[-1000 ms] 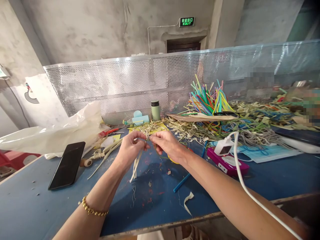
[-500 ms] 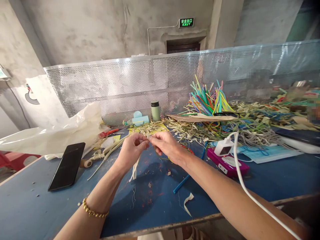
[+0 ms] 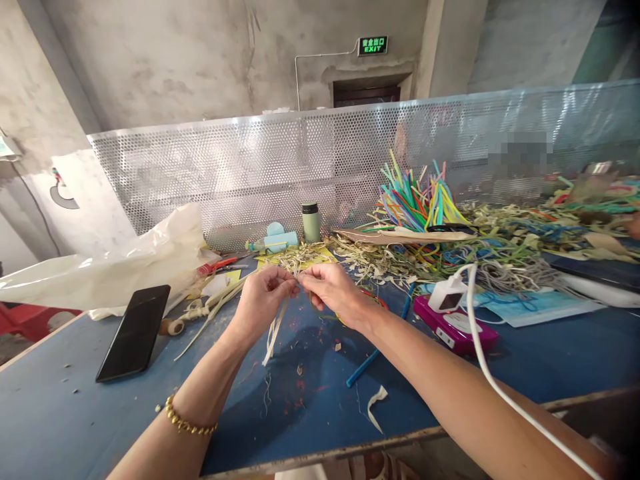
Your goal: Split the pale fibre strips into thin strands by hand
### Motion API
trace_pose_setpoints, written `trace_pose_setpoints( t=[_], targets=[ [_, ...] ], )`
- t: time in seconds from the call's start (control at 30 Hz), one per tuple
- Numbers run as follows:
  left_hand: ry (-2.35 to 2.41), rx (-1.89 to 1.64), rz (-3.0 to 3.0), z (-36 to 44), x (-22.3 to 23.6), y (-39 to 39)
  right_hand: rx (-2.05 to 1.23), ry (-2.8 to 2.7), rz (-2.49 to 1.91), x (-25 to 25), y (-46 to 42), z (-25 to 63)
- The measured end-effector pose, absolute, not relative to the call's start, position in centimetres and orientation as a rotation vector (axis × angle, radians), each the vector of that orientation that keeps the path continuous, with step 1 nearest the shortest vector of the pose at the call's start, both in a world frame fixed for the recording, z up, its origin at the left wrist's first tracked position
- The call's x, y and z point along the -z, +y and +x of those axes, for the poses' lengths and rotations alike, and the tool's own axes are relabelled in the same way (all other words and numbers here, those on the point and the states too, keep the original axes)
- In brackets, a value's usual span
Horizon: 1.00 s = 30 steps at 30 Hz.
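Observation:
My left hand (image 3: 263, 297), wearing a gold bead bracelet, is closed in a pinch on thin pale strips (image 3: 273, 337). Their loose ends hang below its fingers, over the blue table. Against its fingertips, my right hand (image 3: 336, 291) pinches at the same spot, where a pale bit shows just above the fingers. The exact join between the two hands is too small to make out. A red and yellow cord lies partly hidden behind my right wrist. Just beyond both hands, a heap of pale shreds (image 3: 303, 255) rests on yellow paper.
A black phone (image 3: 134, 333) and plastic sheeting (image 3: 115, 260) lie left. Rightward are a blue tube (image 3: 363, 368), a magenta box (image 3: 453, 327) with a white charger and cable, a face mask (image 3: 545, 307), and colourful pipe-cleaner-like stems (image 3: 417, 200). Behind stands a green bottle (image 3: 311, 223) before perforated metal.
The hanging ends of the pale strips have swung slightly right and drawn closer together. Both hands stay in nearly the same place, still pinching.

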State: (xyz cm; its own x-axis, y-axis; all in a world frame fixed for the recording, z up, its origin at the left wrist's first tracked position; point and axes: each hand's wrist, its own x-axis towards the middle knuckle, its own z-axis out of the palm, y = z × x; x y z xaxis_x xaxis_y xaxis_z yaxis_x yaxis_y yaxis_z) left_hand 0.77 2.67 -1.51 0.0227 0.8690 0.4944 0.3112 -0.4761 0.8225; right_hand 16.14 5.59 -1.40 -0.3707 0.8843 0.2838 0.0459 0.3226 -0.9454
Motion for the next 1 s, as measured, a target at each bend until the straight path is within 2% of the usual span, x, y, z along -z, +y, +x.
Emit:
trace_pose_setpoints(
  t=[0.23, 0.47, 0.57, 1.0],
  targets=[
    [1.165, -1.544, 1.582, 0.5, 1.4, 2.8, -1.113, -1.757, -0.808, 1.2, 5.6, 16.3],
    [1.31, -1.63, 1.553, -0.1, 1.7, 3.5, -0.631, -1.97, -0.864, 1.7, 6.8, 16.9],
    [1.37, -1.647, 1.593, -0.4, 1.9, 3.7, -0.528, -2.002, -0.914, 1.5, 6.8, 17.1],
    [1.267, -1.707, 1.361, -0.1, 2.0, 3.8, -0.483, -2.03, -0.907, 1.3, 6.4, 17.0]
  ],
)
